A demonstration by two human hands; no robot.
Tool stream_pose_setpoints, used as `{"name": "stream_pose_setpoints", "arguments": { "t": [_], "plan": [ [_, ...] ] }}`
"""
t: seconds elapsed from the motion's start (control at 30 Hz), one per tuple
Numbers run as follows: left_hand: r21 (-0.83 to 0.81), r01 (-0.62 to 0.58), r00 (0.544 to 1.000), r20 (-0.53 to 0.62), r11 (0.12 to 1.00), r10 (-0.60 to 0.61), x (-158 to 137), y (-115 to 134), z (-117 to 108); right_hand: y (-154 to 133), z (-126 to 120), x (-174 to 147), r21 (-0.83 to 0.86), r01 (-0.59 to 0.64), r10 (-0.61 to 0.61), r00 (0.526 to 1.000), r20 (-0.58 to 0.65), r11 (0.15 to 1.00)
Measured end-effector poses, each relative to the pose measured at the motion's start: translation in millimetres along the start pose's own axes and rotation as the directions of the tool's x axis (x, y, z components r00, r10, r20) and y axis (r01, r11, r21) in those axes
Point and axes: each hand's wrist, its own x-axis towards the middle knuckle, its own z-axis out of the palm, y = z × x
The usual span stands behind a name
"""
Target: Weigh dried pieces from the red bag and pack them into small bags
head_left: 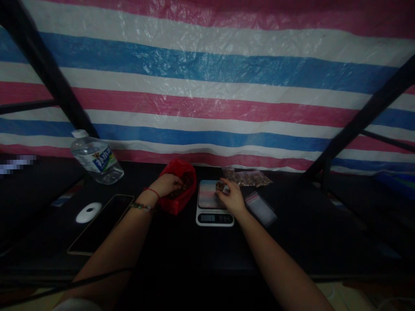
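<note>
My left hand (169, 185) reaches into an open red plastic bag (179, 206), its fingers curled together among small dark brown pieces (185, 181). Dim light hides what those fingertips pinch. My right hand (234, 196) is over the right side of a white digital kitchen scale (199, 216). Between its thumb and fingers is a small clear bag (220, 186) with brownish bits, held at the scale's plate. The scale's display (207, 218) is too dark to read.
Behind the scale lie several filled small bags (253, 178). Flat clear zip bags (261, 208) lie to the right. At left are a plastic bottle (97, 160), a phone (102, 224) and a white oval object (88, 212). A striped tarp (207, 103) hangs behind.
</note>
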Motion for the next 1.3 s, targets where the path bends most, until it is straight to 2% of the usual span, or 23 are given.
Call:
{"name": "stream_pose_setpoints", "arguments": {
  "t": [0.2, 0.37, 0.67, 0.87, 1.1, 1.17, 1.3],
  "plan": [
    [-0.026, -0.001, 1.000, -0.021, 1.000, 0.000, 5, 8, -14, -4, 0, -1, -0.016, 0.010, -0.010, 1.000, 0.013, 1.000],
    [0.040, 0.019, 0.999, 0.025, 0.999, -0.020, 6, 18, -25, -3, 1, -2, -0.025, 0.053, -0.052, 0.998, 0.044, 0.998],
    [0.091, 0.026, 0.992, 0.119, 0.996, -0.037, 3, 23, -30, -1, 2, -1, -0.016, 0.086, -0.085, 0.995, 0.051, 0.996],
    [0.137, 0.007, 0.996, 0.083, 0.990, -0.019, 3, 27, -34, -1, 4, -2, -0.012, 0.060, -0.060, 0.997, 0.055, 0.998],
    [0.168, 0.000, 0.993, 0.116, 0.986, -0.019, 0, 42, -38, -1, 6, -2, -0.002, 0.065, -0.065, 0.995, 0.073, 0.998],
    [0.133, -0.038, 0.996, 0.082, 0.990, 0.027, 1, 56, -40, 0, 7, -2, -0.003, 0.069, -0.068, 0.995, 0.068, 0.998],
    [0.049, -0.230, 0.973, -0.011, 0.972, 0.230, 12, 97, -36, -1, 7, -2, -0.007, 0.070, -0.070, 0.995, 0.072, 0.997]
  ]
}}
